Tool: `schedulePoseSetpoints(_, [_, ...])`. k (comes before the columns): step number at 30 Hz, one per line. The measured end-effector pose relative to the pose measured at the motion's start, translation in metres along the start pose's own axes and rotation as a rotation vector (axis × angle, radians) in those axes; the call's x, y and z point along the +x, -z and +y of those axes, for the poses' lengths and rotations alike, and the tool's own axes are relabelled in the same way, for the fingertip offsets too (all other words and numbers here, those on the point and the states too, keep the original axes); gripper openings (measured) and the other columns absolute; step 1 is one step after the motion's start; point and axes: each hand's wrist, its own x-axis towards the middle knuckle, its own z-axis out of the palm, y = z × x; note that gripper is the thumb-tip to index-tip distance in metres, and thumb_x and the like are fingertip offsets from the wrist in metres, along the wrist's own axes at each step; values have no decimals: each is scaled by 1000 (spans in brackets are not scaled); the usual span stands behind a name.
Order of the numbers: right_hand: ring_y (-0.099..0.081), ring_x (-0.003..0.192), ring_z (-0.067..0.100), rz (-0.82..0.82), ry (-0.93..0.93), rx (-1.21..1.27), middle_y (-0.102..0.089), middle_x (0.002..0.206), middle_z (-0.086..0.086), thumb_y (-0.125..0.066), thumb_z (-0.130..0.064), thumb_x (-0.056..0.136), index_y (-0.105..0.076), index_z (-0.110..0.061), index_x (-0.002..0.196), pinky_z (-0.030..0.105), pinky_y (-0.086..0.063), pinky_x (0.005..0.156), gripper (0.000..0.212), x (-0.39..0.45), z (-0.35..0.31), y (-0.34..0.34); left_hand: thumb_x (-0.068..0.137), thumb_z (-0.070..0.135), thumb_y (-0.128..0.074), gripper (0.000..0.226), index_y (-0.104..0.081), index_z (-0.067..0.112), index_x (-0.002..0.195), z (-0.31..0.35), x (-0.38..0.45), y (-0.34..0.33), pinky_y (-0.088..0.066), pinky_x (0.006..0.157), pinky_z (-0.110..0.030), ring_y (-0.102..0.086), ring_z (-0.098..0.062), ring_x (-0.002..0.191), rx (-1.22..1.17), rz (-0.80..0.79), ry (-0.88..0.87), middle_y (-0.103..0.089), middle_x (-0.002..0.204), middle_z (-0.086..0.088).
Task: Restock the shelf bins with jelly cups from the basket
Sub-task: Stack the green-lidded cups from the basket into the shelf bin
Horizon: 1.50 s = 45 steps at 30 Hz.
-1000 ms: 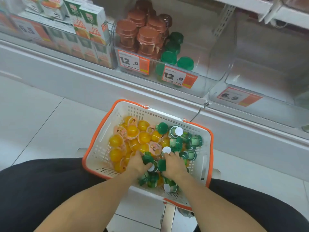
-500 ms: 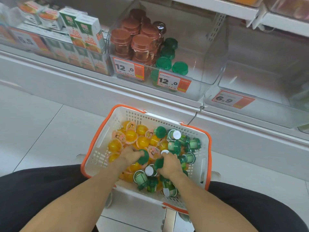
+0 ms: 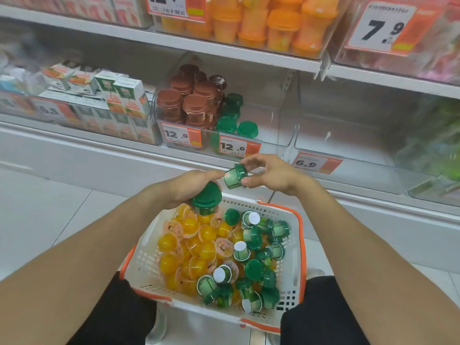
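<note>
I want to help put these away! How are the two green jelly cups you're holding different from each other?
The cup in the left hand, call it the left cup, shows its flat green lid toward the camera, while the right cup in the right hand lies tilted on its side, showing its pale label. The left cup sits low, just over the basket; the right cup is up nearer the shelf. Both are green-lidded and look like the same kind.

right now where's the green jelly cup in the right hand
In the head view it sits just right of centre, pinched on its side in the right hand: the green jelly cup is above the basket, below the 12.0 price tag.
</note>
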Motion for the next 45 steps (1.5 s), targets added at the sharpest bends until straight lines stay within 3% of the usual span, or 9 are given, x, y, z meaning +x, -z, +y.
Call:
schedulePoseSetpoints(5, [-64,117,28,-24,128,447,-59,132,10,-78,2,71,-62,-13,125,40,-52,100,58,-24,5,22,98,63,-31,67,-56,6,120,6,-12,-3,-51,74,-34,-69,-27,77,-52,-140,-7,-74,95,-25])
schedulePoseSetpoints(11, [-65,114,27,-95,184,460,-56,137,15,-71,20,73,-57,-5,129,43,-52,99,63,-31,15,11,101,57,-35,60,-65,9,121,5,-6,-17,-47,58,-28,-58,-21,61,-334,-137,-146,-70,95,-25])
schedulePoseSetpoints(19, [-58,125,29,-31,322,512,-59,135,14,-75,10,75,-58,-1,129,44,-50,103,57,-33,2,8,99,33,-56,31,-66,8,114,8,-3,-21,-49,61,-28,-63,-18,66,-456,14,-247,-74,96,-21])
schedulePoseSetpoints(22, [-62,119,27,46,250,536,-63,131,11,-71,-14,88,-59,-8,131,44,-54,97,45,-36,-6,8,93,26,-67,19,-66,19,110,3,-2,-20,-54,70,-28,-70,-21,83,-295,187,-391,-76,94,-9])
schedulePoseSetpoints(25, [-67,103,27,7,103,458,-68,122,9,-61,-36,90,-60,-12,130,42,-54,88,47,-39,-6,7,85,28,-77,35,-65,36,117,-5,-2,-16,-56,83,-29,-68,-12,93,87,332,-591,-72,99,7])
schedulePoseSetpoints(34, [-63,94,32,-66,102,575,-66,112,23,-61,-28,91,-61,2,126,32,-58,78,47,-42,-11,5,84,16,-76,45,-63,29,125,4,-13,-28,-52,69,-17,-65,-7,74,156,399,-761,-67,106,17])
schedulePoseSetpoints(38, [-66,91,30,66,132,550,-68,113,25,-68,-27,84,-64,2,121,31,-59,78,47,-43,-22,6,87,28,-75,46,-55,35,127,5,-9,-22,-52,81,-23,-65,-11,90,143,405,-753,-67,107,15])
schedulePoseSetpoints(41, [-70,88,25,350,174,457,-75,102,12,-79,-33,74,-67,-5,112,34,-58,79,49,-36,-43,12,89,35,-72,41,-51,29,123,12,-8,-24,-44,95,-19,-63,2,101,-59,388,-646,-73,98,11])
schedulePoseSetpoints(45, [-72,87,19,628,208,181,-75,95,2,-81,-35,80,-71,-14,101,36,-61,78,32,2,-74,33,95,38,-63,26,-58,15,107,25,2,-20,-50,100,-46,-70,-16,90,-434,398,-412,-78,87,-2])
